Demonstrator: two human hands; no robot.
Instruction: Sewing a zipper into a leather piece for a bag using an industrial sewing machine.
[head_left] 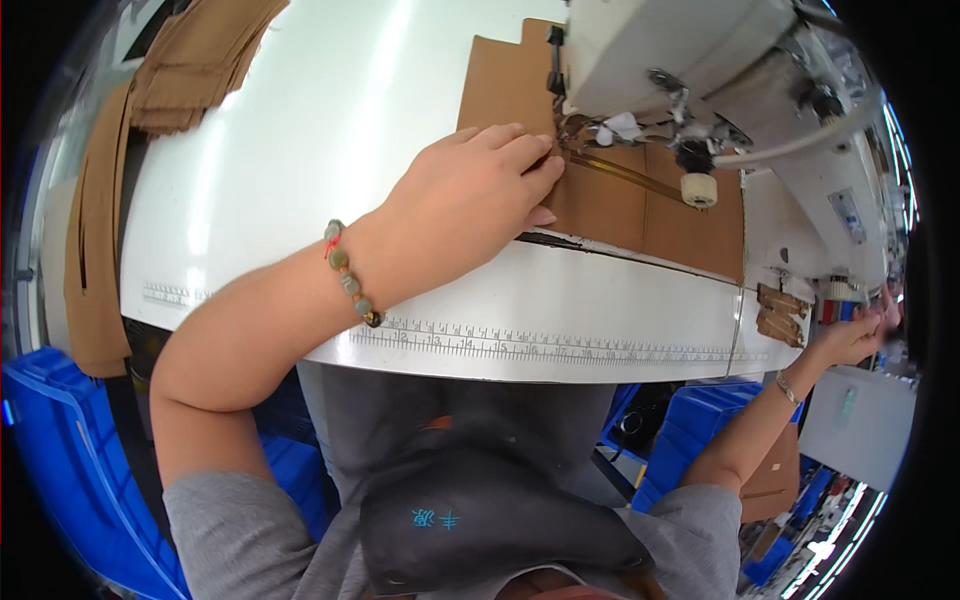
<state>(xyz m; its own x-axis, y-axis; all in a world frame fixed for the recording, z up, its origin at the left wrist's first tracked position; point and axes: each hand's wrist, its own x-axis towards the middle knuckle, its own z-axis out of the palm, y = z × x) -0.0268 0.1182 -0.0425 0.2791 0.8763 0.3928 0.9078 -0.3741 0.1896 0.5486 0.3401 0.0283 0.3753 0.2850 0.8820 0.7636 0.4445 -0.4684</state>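
Observation:
A brown fabric panel [618,212] lies on the white sewing table, under the head of a white sewing machine [668,55]. A gold-coloured zipper strip [630,175] runs across it from the needle area toward the right. My left hand [480,195] lies on the panel's left part, palm down, fingers slightly bent and apart, with the fingertips close to the presser foot [568,135]. Far to the right, my right hand [855,338] is raised at the right end of the machine. Its fingers are smeared and partly dark, and what they touch cannot be made out.
A printed ruler [520,348] runs along the table's front edge. At the upper left lie stacked brown fabric pieces [195,75], and a long brown piece [95,250] hangs over the left side. Blue bins [75,440] stand below. A brown scrap [782,314] lies near the right edge.

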